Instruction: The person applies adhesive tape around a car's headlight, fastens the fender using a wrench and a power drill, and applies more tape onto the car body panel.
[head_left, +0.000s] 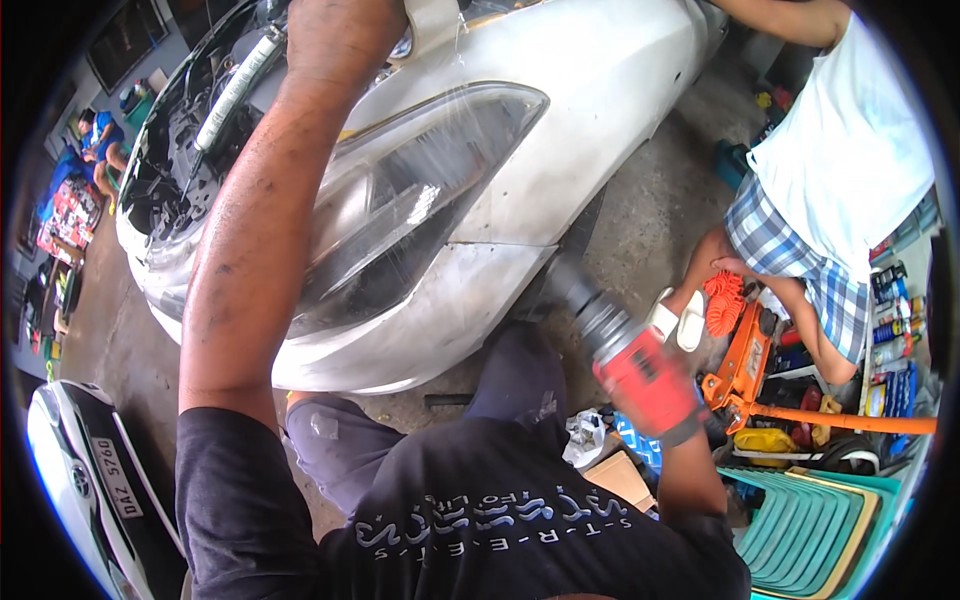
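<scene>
A white car's front corner [590,90] fills the middle, with its large clear headlight [400,230] streaked and glossy. My left arm reaches up across it. At the top edge my left hand [340,40] is closed, but what it grips, if anything, is hidden. A pale, curved strip [433,25] sits right beside that hand. Low on the right, my right hand [688,445] is closed on a red power drill [640,370] with a grey front end, mostly hidden by it. The drill points toward the bumper's lower edge, and its tip is blurred.
Exposed engine parts [165,170] lie left of my arm. A person in a white shirt [840,150] stands at right, by an orange floor jack [742,360] and stacked green stools [810,530]. Another car [95,490] stands lower left; a seated person [100,140] is farther back.
</scene>
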